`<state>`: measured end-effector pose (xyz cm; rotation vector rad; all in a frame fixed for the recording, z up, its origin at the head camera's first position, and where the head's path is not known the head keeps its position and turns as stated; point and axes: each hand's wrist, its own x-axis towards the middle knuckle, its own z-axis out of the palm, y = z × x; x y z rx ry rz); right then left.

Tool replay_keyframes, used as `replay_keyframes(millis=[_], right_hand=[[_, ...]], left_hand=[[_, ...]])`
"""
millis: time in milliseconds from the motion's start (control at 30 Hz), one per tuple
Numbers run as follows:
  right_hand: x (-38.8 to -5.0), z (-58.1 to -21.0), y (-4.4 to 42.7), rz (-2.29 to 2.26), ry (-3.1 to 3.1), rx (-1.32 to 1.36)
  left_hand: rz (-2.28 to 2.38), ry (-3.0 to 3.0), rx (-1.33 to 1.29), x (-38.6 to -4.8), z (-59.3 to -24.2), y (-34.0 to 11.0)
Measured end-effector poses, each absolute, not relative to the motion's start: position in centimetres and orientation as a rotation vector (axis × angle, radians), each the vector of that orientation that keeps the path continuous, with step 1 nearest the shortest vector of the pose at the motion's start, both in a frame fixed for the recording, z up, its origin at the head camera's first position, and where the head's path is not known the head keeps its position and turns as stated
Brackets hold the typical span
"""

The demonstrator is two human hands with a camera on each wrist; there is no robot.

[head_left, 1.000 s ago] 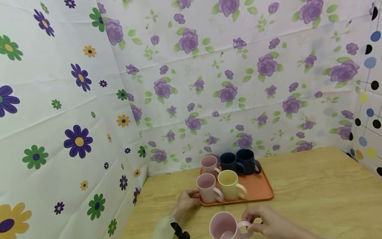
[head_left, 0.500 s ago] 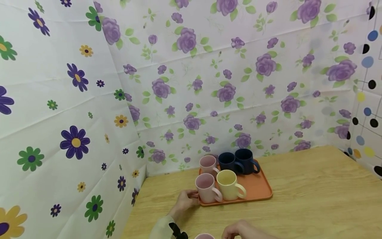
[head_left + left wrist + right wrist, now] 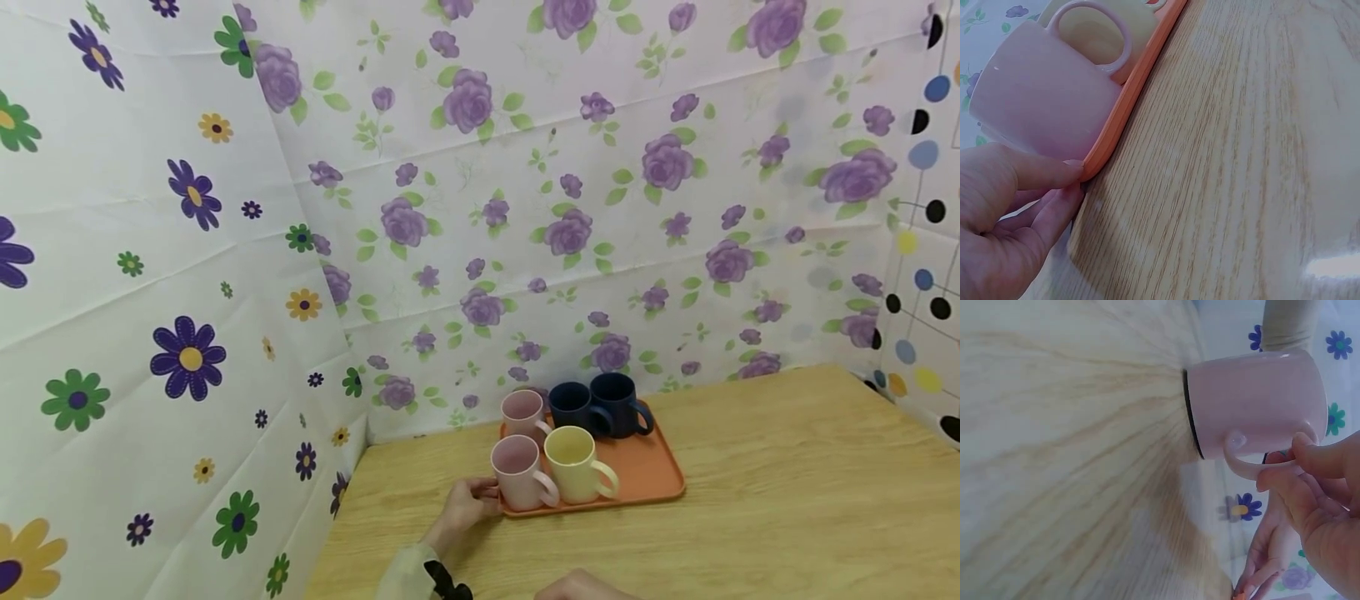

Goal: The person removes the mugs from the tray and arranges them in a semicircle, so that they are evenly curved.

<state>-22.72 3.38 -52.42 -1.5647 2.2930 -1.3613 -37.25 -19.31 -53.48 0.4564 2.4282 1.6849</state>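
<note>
Left hand [image 3: 463, 507], lower centre of head frame, pinches orange tray [image 3: 649, 473] edge; right hand [image 3: 1325, 503], right in right-wrist frame, pinches pink mug [image 3: 1250, 403] handle [image 3: 1243, 467].

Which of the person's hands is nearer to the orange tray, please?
Left. The left hand pinches the near-left corner of the orange tray. The right hand is apart from it, closer to the person, holding a pink mug by its handle.

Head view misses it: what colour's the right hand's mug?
Pink mug, seen best in right wrist view.
</note>
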Motion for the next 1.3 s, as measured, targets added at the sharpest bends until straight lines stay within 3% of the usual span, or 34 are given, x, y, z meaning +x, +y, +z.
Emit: replay_keyframes(millis=[467,867,1100,1300], right_hand=[[-24.5,-51.9,1.5,-1.440,1.916,-1.431],[-24.4,-51.5,0.0,-1.150,2.261,-1.568],[-24.5,-51.2,0.0,-1.072,2.278,-1.595],[-24.9,-50.3,2.4,-1.390,1.886,-1.295]], left_hand=[[1.619,2.499,0.441,-36.1,-51.7,-18.7],[1.625,2.503,0.440,-37.5,-53.6,-19.1],[1.635,2.484,0.467,-35.0,-50.5,-18.4],[1.614,2.496,0.454,-36.0,-51.9,-18.8]])
